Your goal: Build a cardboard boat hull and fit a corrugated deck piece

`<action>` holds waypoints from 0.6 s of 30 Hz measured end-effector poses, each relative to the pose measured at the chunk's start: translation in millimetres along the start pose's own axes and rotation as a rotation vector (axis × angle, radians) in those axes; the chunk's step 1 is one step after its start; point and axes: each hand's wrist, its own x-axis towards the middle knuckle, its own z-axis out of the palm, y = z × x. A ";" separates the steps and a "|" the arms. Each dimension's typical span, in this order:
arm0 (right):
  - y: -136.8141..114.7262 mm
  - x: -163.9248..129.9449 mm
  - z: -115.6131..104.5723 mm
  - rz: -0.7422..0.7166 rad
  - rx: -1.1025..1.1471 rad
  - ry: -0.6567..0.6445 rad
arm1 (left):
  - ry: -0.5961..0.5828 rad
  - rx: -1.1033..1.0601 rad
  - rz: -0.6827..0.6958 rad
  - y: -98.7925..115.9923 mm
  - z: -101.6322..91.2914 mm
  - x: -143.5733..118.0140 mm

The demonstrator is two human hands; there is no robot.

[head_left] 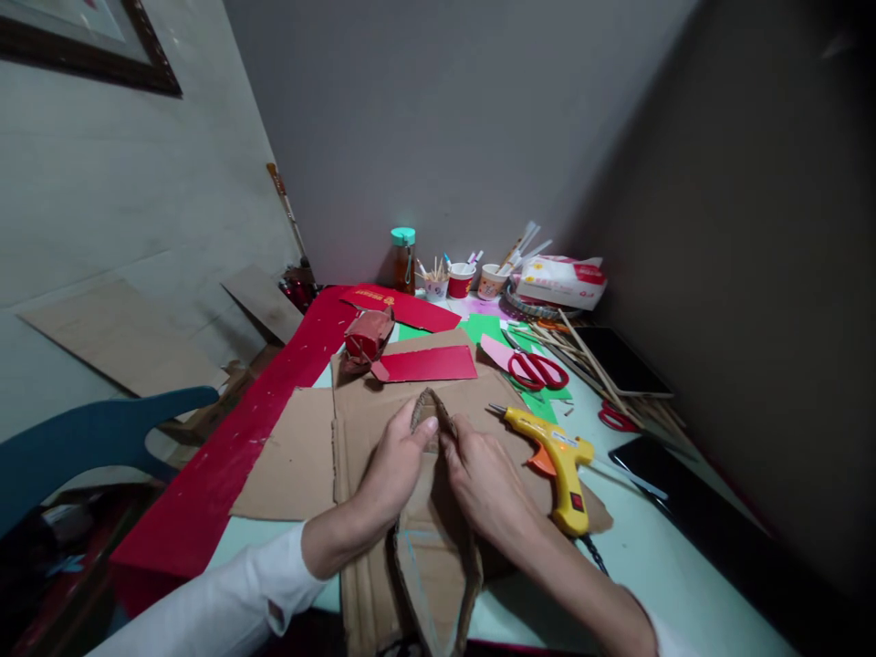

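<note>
Both hands press in on a pointed, boat-shaped piece of brown corrugated cardboard (432, 538): the left hand (393, 465) pinches its left wall near the tip with thumb and fingers, and the right hand (483, 474) grips the right wall opposite, fingers curled against it. That folded piece stands on a flat brown cardboard sheet (321, 447) spread over the pale bench (636, 566). Just beside the right hand lies a yellow glue gun with an orange trigger (557, 456), its nozzle pointing left. Farther back rest a red paper strip (428, 365), a small red paper box (368, 335) and red-handled scissors (537, 370) on green paper (483, 327). Against the far wall stand paper cups of sticks (460, 278) and a brown bottle with a teal cap (403, 260).
</note>
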 end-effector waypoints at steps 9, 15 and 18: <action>15.1 10.8 -11.1 0.024 0.306 0.150 | -0.019 -0.091 -0.037 -7.7 -0.6 1.2; 14.2 -14.3 7.7 -0.001 0.603 0.197 | -0.003 -0.142 -0.057 -5.3 1.0 -2.6; 14.0 -19.0 22.1 0.044 0.660 0.235 | 0.021 -0.136 -0.069 -6.3 3.1 -6.8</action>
